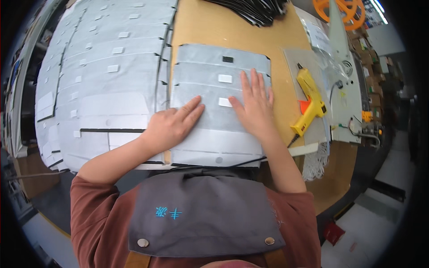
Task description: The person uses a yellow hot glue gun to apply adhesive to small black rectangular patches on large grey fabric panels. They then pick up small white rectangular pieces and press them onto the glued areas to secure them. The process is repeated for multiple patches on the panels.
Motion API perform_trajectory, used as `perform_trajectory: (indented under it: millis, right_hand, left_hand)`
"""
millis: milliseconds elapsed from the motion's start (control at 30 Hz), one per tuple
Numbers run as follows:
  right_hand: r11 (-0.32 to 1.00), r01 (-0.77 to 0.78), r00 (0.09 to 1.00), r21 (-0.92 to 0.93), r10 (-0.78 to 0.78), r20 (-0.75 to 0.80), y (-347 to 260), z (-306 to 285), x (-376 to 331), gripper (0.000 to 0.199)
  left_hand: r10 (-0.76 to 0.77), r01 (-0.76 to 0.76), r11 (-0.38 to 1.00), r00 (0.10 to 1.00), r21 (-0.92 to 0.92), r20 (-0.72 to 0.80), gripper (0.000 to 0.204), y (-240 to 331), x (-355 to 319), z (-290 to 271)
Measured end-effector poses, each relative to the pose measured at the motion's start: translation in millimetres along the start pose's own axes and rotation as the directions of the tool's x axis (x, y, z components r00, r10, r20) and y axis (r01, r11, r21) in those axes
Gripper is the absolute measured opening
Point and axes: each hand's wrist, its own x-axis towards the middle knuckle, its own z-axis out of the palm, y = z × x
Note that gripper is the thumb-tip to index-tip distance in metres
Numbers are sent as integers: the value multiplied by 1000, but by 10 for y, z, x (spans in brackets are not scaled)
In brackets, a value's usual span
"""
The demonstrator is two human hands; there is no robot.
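Hands [214, 118] flat on grey sheets [210, 134] (seemingly pressing)

sheet stack [214, 76]: on the table [201, 27]
hands: left hand [167, 127], right hand [254, 105] on the sheet stack
glue gun [310, 100]: right of the sheet stack
overlapped sheets [103, 80]: left of the sheet stack

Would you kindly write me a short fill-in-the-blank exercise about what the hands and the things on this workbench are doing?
1. Both hands, the left hand and the right hand, lie ____ on the top grey sheet.
2. The glue gun beside the right hand is ____ in colour.
3. The larger spread of grey sheets lies on the person's ____ side.
4. The small patches stuck on the sheets are ____.

Missing words: flat; yellow; left; white
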Motion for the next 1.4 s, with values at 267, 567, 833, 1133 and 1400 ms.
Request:
perform_trajectory:
  millis: [267,567,833,1133,1400]
  right_hand:
    - [991,46,988,126,-27,-150,39,-172,-59,63]
    - [675,-202,762,710,564,-319,570,-645,-710,26]
    - [694,-720,666,-18,683,-299,1761,-507,-1028,67]
    - [698,-590,738,406,670,-79,1491,-582,-763,59]
    - [215,-274,770,937,633,80,1775,-419,-664,44]
  left_hand:
    - [-116,111,980,993,-165,-18,34,19,-36,-58]
    - [-318,207,847,935,-490,-155,19,377,-156,-357]
    - [-440,319,740,896,-593,-67,9,489,-364,-403]
    - [-414,343,574,905,-743,98,19,581,-365,-502]
    - [-387,545,38,781,-837,491,32,499,-325,-537]
